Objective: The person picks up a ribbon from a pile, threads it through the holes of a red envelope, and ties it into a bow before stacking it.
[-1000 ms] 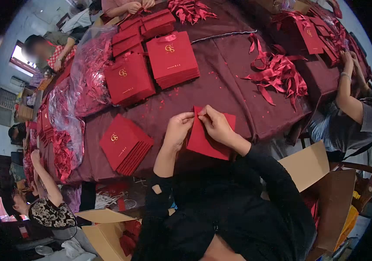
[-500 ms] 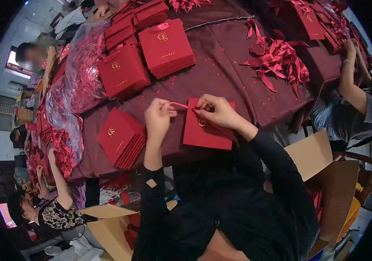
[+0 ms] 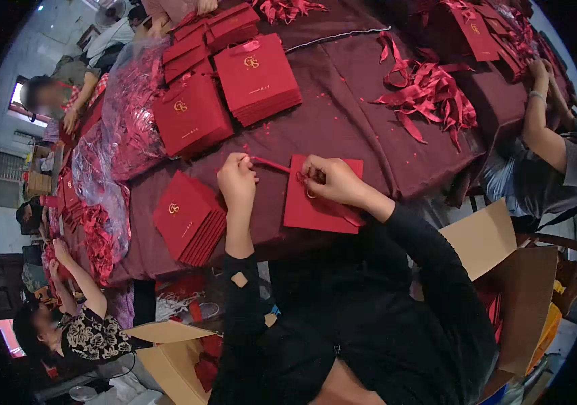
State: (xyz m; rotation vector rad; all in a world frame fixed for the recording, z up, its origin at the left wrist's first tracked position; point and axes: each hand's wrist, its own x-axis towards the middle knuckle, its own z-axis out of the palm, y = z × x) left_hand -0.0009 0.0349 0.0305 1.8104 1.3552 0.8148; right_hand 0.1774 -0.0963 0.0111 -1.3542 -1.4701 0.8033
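Note:
A red paper gift bag [image 3: 322, 214] with a gold logo lies flat near the table edge in front of me. A red ribbon [image 3: 270, 164] stretches from its upper part out to the left. My left hand [image 3: 238, 179] is closed on the outer end of that ribbon. Over the bag's upper middle, my right hand [image 3: 332, 179] pinches the ribbon close to the bag and covers part of the logo. A ribbon tail hangs below the right hand across the bag. Left of my left hand sits a fanned stack of red bags [image 3: 189, 217].
More stacked red bags [image 3: 256, 77] stand at the back beside clear plastic [image 3: 116, 128] full of red ribbon. A heap of loose ribbons [image 3: 430, 94] lies right. Open cardboard boxes [image 3: 481, 239] flank me. Several other people work around the dark red cloth-covered table [image 3: 342, 121].
My left hand has drawn slightly left and up, with the ribbon pulled straighter. The right hand stays over the bag, its fingers shifted a little. A person at the far left has reached forward.

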